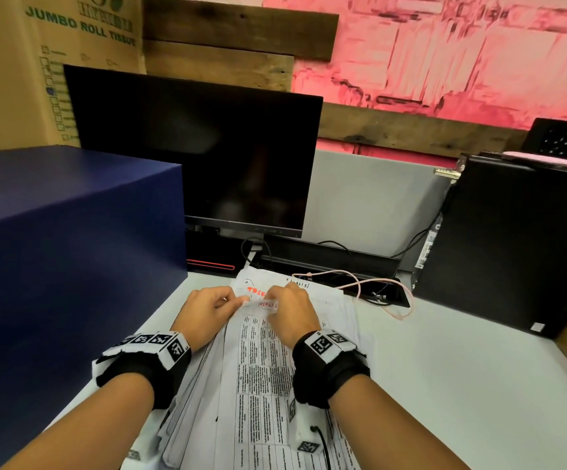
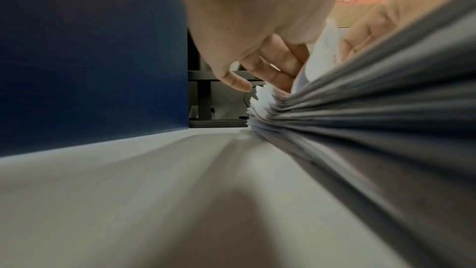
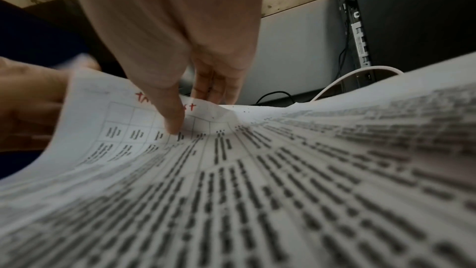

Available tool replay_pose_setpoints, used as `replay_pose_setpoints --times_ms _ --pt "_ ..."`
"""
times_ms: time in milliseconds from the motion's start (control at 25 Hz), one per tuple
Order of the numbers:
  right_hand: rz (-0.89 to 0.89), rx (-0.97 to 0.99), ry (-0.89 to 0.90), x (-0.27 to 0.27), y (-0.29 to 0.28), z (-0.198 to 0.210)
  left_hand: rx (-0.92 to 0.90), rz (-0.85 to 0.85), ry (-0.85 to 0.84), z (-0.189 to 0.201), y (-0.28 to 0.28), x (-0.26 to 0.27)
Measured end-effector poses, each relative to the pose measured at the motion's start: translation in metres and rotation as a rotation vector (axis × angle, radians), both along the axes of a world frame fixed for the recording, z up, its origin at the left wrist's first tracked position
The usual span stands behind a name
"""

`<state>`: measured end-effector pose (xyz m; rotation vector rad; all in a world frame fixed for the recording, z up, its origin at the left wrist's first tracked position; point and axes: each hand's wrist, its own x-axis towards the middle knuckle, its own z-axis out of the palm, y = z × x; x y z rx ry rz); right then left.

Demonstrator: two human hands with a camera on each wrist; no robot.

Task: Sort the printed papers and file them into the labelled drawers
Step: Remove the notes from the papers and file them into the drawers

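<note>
A thick stack of printed papers (image 1: 258,395) lies on the white desk (image 1: 461,385) in front of me. Its top sheet (image 3: 231,180) carries a printed table and red handwriting at the far end. My left hand (image 1: 232,300) pinches the sheet's far left corner, which curls upward. My right hand (image 1: 270,301) pinches the far edge beside it: the thumb (image 3: 175,121) lies on top, the other fingers behind the lifted edge. In the left wrist view the left hand (image 2: 270,80) has its fingers against the fanned edges of the stack (image 2: 360,121).
A large dark blue box (image 1: 65,249) stands close on the left of the papers. Behind them are a dark monitor (image 1: 200,154), a black keyboard (image 1: 326,261) and a looping pink cable (image 1: 370,286). A black computer tower (image 1: 512,242) stands at the right.
</note>
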<state>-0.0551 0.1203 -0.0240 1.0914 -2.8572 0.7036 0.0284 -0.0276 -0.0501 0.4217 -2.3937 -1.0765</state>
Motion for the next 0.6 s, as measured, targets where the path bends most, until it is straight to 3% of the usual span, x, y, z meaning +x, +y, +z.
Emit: replay_pose_setpoints --times_ms 80,240,320,600 --pt "-0.023 -0.015 0.023 0.001 0.002 0.002 0.071 0.021 0.003 0.001 0.002 -0.001" --pt "-0.02 -0.027 -0.013 0.003 0.007 0.005 -0.267 0.11 -0.046 -0.001 0.002 -0.007" --pt "-0.009 -0.005 0.0 0.005 0.007 0.006 -0.342 0.119 -0.076 -0.006 0.0 -0.012" --pt "-0.008 0.087 0.062 0.007 0.001 0.008 -0.351 0.184 -0.087 -0.004 0.0 -0.013"
